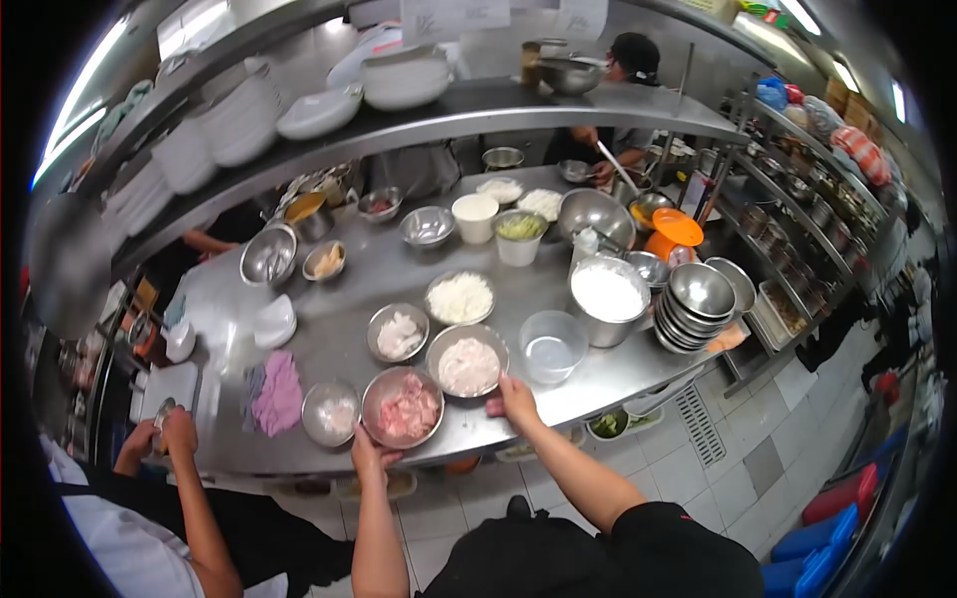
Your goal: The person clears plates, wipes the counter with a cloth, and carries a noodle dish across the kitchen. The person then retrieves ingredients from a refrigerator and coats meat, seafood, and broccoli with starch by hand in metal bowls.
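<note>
My left hand [369,456] grips the near rim of a steel bowl [403,408] of pink raw meat pieces at the table's front edge. My right hand [516,403] is closed on the lower right rim of a second steel bowl [468,361], which has pale, pasty meat in it. The two bowls stand side by side, almost touching. A smaller bowl [331,414] with a little pale food sits to the left. Behind are a bowl of whitish pieces [399,333] and a bowl of white shreds [460,299].
A clear plastic tub [552,347], a pot of white contents [608,299] and stacked steel bowls [696,304] stand to the right. Pink and grey cloths [277,395] lie left. A co-worker's hands [171,434] hold something small at far left. An overhead shelf [399,128] carries white dishes.
</note>
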Demonstrator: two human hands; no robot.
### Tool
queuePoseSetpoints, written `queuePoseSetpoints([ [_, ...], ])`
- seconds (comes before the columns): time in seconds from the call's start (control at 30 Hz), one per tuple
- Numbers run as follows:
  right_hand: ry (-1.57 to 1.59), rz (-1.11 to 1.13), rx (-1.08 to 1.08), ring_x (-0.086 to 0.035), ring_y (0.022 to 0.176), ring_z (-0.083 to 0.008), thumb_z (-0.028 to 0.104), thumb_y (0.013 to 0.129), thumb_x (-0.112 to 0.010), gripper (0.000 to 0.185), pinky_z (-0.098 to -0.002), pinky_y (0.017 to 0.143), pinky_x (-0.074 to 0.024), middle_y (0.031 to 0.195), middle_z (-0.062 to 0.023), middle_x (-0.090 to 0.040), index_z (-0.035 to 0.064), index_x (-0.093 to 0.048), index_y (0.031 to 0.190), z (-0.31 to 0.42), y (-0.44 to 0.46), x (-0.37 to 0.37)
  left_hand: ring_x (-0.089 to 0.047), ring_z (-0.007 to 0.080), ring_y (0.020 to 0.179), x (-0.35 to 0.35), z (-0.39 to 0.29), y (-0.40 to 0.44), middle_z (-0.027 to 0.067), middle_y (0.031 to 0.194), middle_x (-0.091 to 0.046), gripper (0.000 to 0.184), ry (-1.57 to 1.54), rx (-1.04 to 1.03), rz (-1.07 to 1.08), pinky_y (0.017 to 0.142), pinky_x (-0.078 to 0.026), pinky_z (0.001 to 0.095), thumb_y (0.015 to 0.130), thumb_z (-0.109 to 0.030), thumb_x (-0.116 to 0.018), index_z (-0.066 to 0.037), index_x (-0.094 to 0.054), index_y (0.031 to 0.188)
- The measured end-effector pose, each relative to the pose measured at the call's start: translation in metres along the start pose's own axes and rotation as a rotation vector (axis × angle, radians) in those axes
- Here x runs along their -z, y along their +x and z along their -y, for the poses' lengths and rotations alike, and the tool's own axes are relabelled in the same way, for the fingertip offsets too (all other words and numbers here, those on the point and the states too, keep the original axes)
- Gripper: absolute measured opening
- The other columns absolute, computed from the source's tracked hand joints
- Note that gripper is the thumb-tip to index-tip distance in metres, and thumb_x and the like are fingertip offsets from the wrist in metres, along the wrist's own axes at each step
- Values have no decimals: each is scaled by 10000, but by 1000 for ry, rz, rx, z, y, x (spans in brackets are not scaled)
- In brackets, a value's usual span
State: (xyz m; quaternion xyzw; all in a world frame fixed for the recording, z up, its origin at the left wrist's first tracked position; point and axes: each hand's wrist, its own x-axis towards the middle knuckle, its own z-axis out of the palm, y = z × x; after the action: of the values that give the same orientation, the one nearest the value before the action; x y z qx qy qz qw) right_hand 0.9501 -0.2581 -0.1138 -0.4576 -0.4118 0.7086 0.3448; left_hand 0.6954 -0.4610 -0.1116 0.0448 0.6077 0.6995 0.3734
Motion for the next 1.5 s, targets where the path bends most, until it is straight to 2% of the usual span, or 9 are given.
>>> queuePoseSetpoints([
  [0.17, 76, 22, -23, -669, 663, -218, 410, 992, -494, 453, -327, 537, -579, 905, -150, -614, -41, -532, 1000, -9, -44, 7, -652, 328, 652, 37, -21, 11, 204, 932, -603, 523, -156, 6, -276, 467, -573, 379, 937, -505, -536, 18, -515, 948],
  [0.33, 32, 68, 4, -674, 695, -212, 336, 1002, -500, 376, -326, 583, -594, 891, -139, -619, -38, -534, 1001, -19, -81, 8, -639, 296, 622, 112, -27, 71, 141, 806, -545, 141, 79, -275, -388, 428, -564, 380, 877, -140, -484, -10, -458, 830],
  [0.6, -209, 304, 47, -672, 738, -198, 233, 982, -540, 233, -325, 645, -581, 892, -114, -648, 9, -586, 1031, -40, -103, -16, -528, 168, 518, 150, 0, -43, 70, 663, -511, 142, 270, -301, -407, 415, -487, 346, 843, -103, -500, -27, -438, 740],
  [0.67, -696, 467, 456, -680, 793, -200, 177, 952, -576, 204, -345, 713, -561, 963, -120, -666, 23, -599, 1084, -15, -128, -35, -452, 143, 558, 162, 43, -71, 66, 626, -495, 172, 604, -471, -400, 496, -416, 354, 799, -96, -541, -10, -436, 693],
  [0.73, -796, 716, 856, -668, 935, -254, 168, 891, -632, 278, -367, 823, -530, 1070, -135, -666, 49, -615, 1141, -15, -135, -44, -393, 140, 586, 122, 56, -123, 77, 595, -464, 197, 744, -352, -361, 546, -372, 359, 763, -103, -575, 7, -436, 676],
  [0.97, -1522, 1099, 683, -470, 1252, -391, 106, 811, -604, 471, -419, 1032, -411, 1373, -195, -468, 155, -571, 1278, -78, -141, 26, -487, 201, 555, -20, 166, -215, 133, 584, -531, 192, 684, -256, -322, 554, -420, 390, 752, -135, -587, 8, -484, 674],
  [1.07, -1541, 1085, 634, -524, 1161, -370, 151, 836, -600, 397, -428, 1001, -426, 1226, -163, -518, 188, -595, 1231, -78, -134, 83, -484, 210, 542, -60, 222, -227, 142, 581, -534, 198, 685, -189, -335, 543, -416, 396, 748, -145, -594, 6, -490, 675],
  [1.33, -1688, 1119, 255, -527, 1243, -343, 195, 827, -605, 459, -444, 1004, -450, 1385, -165, -508, 143, -564, 1281, -57, -123, 144, -604, 263, 594, -116, 243, -263, 155, 620, -589, 210, 526, -17, -233, 577, -468, 426, 764, -187, -616, 7, -552, 715],
  [1.5, -1273, 844, 795, -594, 1035, -352, 198, 777, -689, 421, -471, 909, -464, 1099, -176, -616, 118, -593, 1179, -62, -146, 154, -643, 283, 642, -130, 208, -282, 166, 684, -639, 208, 677, -152, -201, 617, -496, 407, 773, -196, -625, 6, -621, 823],
])
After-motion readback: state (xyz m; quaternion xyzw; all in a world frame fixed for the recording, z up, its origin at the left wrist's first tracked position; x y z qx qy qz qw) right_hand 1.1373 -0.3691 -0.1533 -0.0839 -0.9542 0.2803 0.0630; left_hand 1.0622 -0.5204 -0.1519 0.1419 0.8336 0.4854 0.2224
